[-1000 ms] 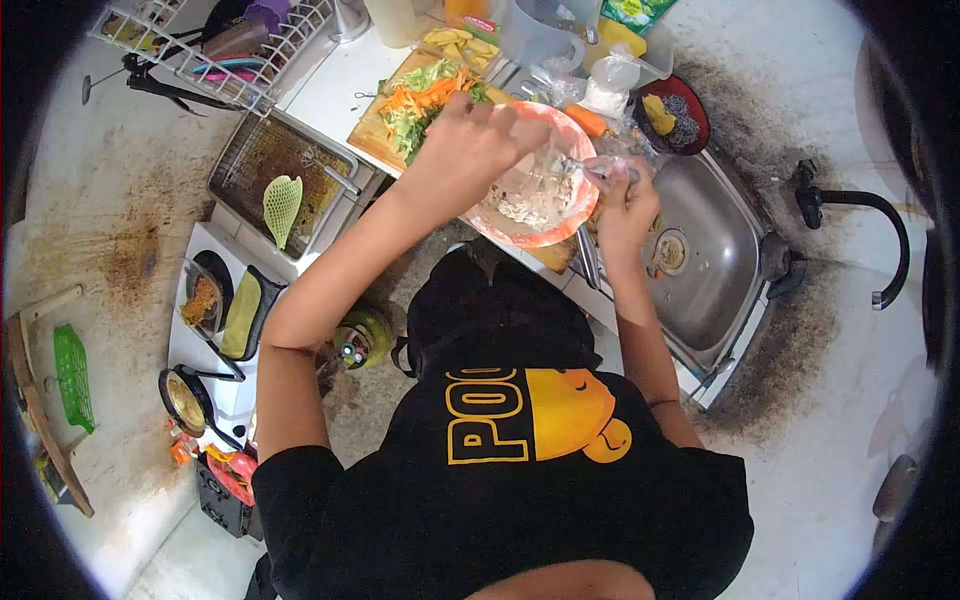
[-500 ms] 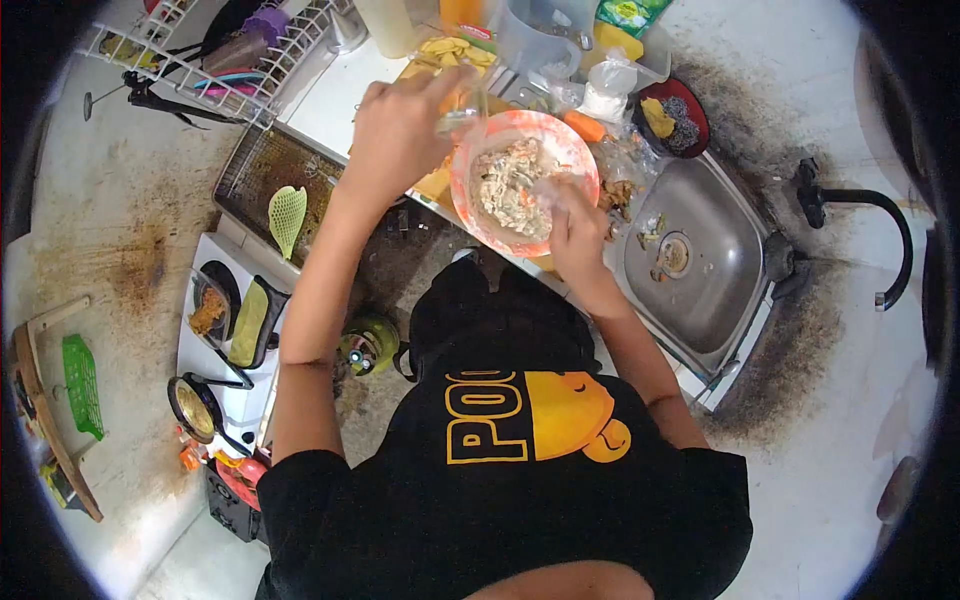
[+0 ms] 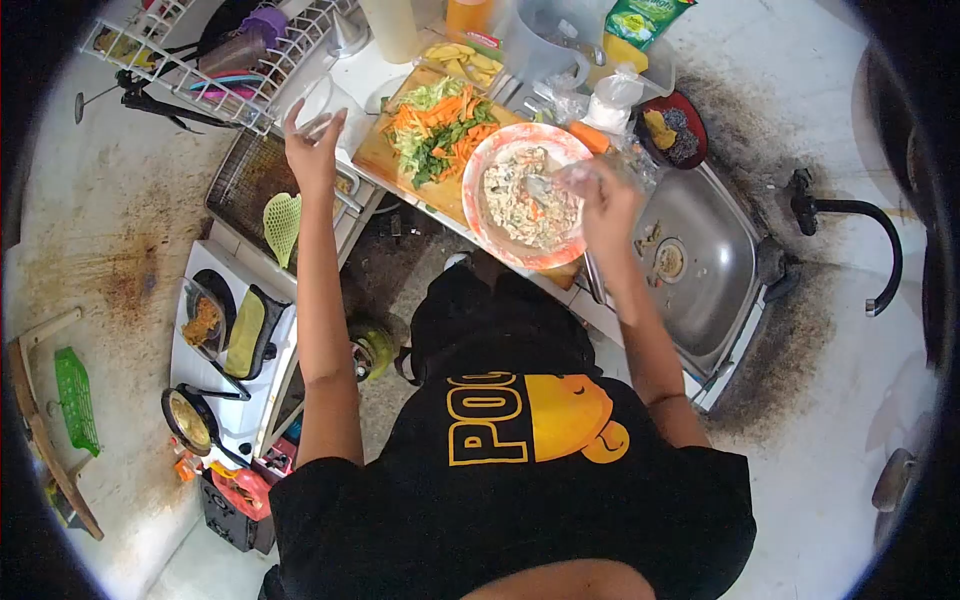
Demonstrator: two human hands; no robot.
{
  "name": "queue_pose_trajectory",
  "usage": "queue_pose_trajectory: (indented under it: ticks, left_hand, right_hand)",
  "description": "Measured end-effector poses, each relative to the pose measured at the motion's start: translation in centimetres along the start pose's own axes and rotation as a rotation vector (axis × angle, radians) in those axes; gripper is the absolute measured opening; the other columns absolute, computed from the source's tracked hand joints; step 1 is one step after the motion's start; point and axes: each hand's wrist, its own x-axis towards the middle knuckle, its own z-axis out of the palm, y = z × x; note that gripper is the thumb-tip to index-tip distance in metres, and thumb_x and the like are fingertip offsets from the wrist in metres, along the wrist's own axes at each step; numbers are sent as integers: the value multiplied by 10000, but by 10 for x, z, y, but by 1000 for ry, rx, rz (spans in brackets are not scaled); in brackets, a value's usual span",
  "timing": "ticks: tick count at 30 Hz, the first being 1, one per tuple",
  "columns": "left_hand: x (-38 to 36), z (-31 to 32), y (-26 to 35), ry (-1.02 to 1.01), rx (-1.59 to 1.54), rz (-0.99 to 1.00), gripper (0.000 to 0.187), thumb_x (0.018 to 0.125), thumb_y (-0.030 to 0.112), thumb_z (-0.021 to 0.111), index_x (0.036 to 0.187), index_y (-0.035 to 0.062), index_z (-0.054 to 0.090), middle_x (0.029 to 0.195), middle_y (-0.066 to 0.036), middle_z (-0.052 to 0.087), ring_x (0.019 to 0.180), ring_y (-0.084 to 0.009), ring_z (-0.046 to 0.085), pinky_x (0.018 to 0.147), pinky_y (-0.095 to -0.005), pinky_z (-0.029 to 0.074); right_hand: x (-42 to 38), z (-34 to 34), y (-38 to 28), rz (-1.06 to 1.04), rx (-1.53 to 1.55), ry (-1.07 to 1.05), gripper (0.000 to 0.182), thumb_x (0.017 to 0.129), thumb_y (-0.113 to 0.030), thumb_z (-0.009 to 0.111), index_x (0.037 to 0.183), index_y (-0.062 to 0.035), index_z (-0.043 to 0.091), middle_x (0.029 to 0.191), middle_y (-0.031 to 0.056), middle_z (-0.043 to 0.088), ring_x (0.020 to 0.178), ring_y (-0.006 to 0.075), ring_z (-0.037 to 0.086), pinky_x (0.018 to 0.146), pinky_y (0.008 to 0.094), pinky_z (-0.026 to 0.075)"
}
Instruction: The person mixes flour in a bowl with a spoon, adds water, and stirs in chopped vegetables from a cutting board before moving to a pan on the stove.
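My left hand (image 3: 312, 150) is at the left end of the counter, with thumb and fingers around the near side of a clear cup (image 3: 328, 98). In my right hand (image 3: 608, 205), slightly blurred, is a spoon (image 3: 540, 187) with its head in a pale, creamy mixture (image 3: 525, 212) flecked with orange and green. An orange-and-white bowl (image 3: 480, 232) contains this mixture. Beneath and left of the bowl lies a wooden cutting board (image 3: 372, 158), bearing shredded carrot (image 3: 455, 112) and chopped green leaves (image 3: 432, 160). Yellow slices (image 3: 465, 62) are at its far end.
A steel sink (image 3: 715, 270) with a black tap (image 3: 885, 225) lies to the right. Behind the bowl stand a clear pitcher (image 3: 540, 45) and a red bowl (image 3: 695, 115). A stove (image 3: 240, 400) with pans and a green slotted turner (image 3: 282, 225) are at left.
My left hand has moved left from above the bowl with the clear cup, exposing the chopped vegetables. My right hand and the bowl have shifted slightly; the spoon stays in the mixture.
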Motion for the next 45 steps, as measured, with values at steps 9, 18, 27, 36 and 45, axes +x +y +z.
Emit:
queue_pose_trajectory:
  ticks: [9, 18, 27, 36, 45]
  left_hand:
    - [82, 16, -83, 83, 241, 180, 685, 656, 259, 855, 1204, 45, 505, 999, -151, 644, 867, -264, 646, 746, -321, 513]
    - [123, 36, -108, 119, 169, 259, 616, 648, 153, 858, 1148, -15, 539, 1054, -161, 623, 890, -241, 638, 765, -322, 522]
    - [122, 34, -98, 161, 245, 290, 616, 634, 206, 865, 1106, -36, 551, 997, -161, 648, 877, -251, 641, 751, -334, 519]
    - [93, 52, -79, -58, 210, 245, 696, 618, 143, 865, 1196, 5, 503, 1043, -157, 635, 916, -261, 641, 779, -342, 522]
    - [-12, 38, -38, 105, 338, 270, 589, 772, 118, 708, 1272, -52, 449, 1224, -209, 500, 1155, -336, 472, 1009, -407, 354]
  right_hand:
    - [-46, -17, -16, -151, -80, -17, 246, 821, 83, 488, 956, -44, 650, 856, 111, 692, 752, 194, 685, 723, 293, 526]
    - [-37, -22, -38, -71, -52, 25, 253, 818, 92, 485, 975, -11, 654, 856, 132, 688, 739, 206, 678, 686, 286, 517]
    - [-56, 0, -22, -59, -82, -73, 277, 806, 98, 477, 985, -20, 653, 878, 163, 680, 775, 261, 684, 687, 332, 520]
    - [-41, -4, -33, 15, -145, -77, 228, 835, 62, 456, 939, 10, 653, 870, 133, 696, 767, 233, 691, 728, 262, 516]
    - [-17, -26, -42, -27, 7, -17, 194, 850, 52, 471, 921, 5, 646, 812, 148, 677, 713, 235, 675, 657, 298, 498]
